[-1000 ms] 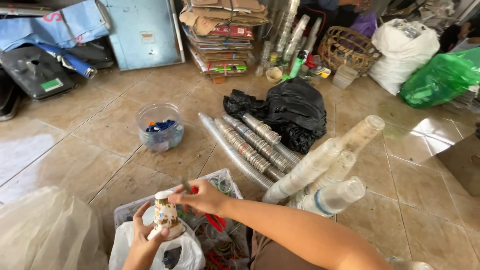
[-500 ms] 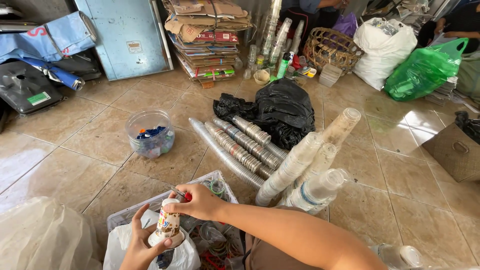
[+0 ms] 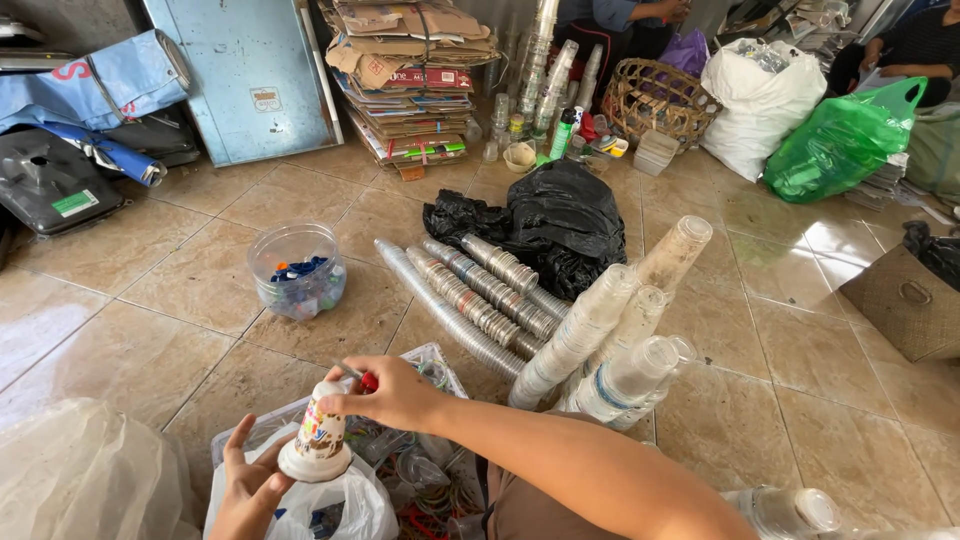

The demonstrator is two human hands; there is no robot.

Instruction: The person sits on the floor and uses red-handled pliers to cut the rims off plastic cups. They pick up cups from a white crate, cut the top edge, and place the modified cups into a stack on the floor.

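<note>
Head view: left hand cradles a small white printed plastic bottle upside down, steadying it while right hand pinches a red-handled tool against its base.

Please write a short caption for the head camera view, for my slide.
Left hand holds a small white bottle while right hand grips its red top, beside stacked plastic cups.
</note>
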